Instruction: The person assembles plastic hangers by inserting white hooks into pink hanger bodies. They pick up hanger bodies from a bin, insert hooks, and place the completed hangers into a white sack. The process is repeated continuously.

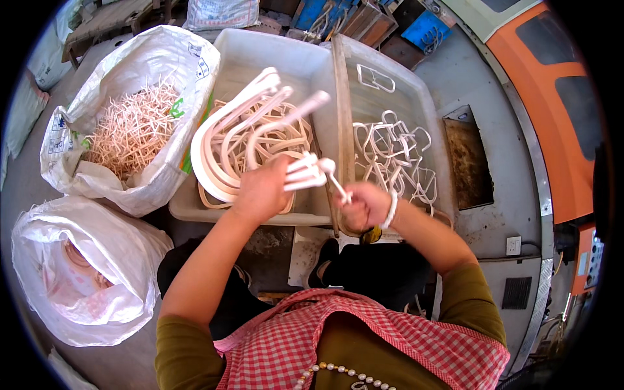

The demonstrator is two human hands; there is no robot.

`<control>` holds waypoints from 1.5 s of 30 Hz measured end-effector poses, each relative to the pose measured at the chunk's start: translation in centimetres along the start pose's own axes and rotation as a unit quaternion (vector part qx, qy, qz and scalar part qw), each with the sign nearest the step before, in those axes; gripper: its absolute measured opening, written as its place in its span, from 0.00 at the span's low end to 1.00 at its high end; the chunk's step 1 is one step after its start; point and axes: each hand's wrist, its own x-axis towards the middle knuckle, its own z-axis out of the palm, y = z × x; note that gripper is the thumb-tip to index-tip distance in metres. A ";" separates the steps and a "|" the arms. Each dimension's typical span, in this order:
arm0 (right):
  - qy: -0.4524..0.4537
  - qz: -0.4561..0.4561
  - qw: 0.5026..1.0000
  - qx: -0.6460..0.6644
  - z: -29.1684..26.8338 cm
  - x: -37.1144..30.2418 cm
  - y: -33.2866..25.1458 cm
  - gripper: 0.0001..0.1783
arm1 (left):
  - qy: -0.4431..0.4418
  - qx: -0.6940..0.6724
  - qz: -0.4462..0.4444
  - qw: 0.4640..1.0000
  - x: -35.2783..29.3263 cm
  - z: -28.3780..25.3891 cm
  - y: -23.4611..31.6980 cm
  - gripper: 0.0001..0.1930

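Observation:
My left hand (263, 188) is wrapped round a bundle of pale pink, J-shaped plastic pieces (213, 146). Their bends sweep out to the left, and the blunt ends stick out past my fist on the right. Close by, my right hand (364, 205) is closed on a thin white stick-like piece (338, 187), whose upper end meets a rounded tip beside the bundle. A yellow and black object (372, 235) shows under my right hand; I cannot tell whether it is held. Beneath the bundle, more bent pink pieces (286, 140) lie in a whitish bin (237, 49).
A second bin (422, 88) at right holds white looped frames (393, 146). At left, an open white sack (71, 156) contains short pink scraps (130, 130); another white sack (140, 260) stands nearer. An orange and grey machine (536, 130) borders the right side.

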 end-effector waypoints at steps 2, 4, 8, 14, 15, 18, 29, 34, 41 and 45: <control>-0.112 0.024 0.989 0.097 0.8 -0.2 2.5 0.20 | 0.031 0.009 0.070 0.997 0.1 0.0 0.5 0.17; -0.231 0.033 0.970 -0.065 3.9 0.7 4.4 0.21 | -0.004 -0.017 0.024 1.000 -0.3 1.1 0.7 0.17; -0.034 -0.102 0.912 -0.396 8.3 1.7 4.1 0.17 | 0.016 -0.173 -0.083 0.981 0.2 1.7 0.4 0.26; 0.141 -0.832 0.519 -0.136 15.1 -4.3 -4.6 0.12 | 0.057 -0.575 -0.256 0.775 0.0 -1.2 -0.3 0.23; 0.063 -0.861 0.444 -0.240 16.5 -5.5 -6.2 0.17 | 0.059 -0.582 -0.257 0.769 0.3 -1.0 -0.4 0.23; 0.118 -0.798 0.410 -0.427 15.1 -3.1 -12.3 0.28 | 0.041 -0.587 -0.260 0.766 1.6 0.9 -1.1 0.22; 0.094 -0.380 0.897 -0.207 3.5 11.6 -3.2 0.44 | 0.092 -0.665 -0.276 0.688 1.3 -0.1 -2.1 0.20; 0.037 -0.331 0.916 -0.224 4.9 11.1 1.2 0.36 | 0.050 -0.627 -0.298 0.718 1.1 0.4 -1.8 0.20; 0.118 -0.273 0.951 -0.084 2.9 7.3 1.2 0.27 | -0.065 -0.639 -0.276 0.716 0.7 0.2 -1.2 0.14; 0.145 -0.248 0.957 -0.050 2.2 5.6 1.2 0.22 | -0.068 -0.620 -0.300 0.722 0.8 0.5 -1.5 0.14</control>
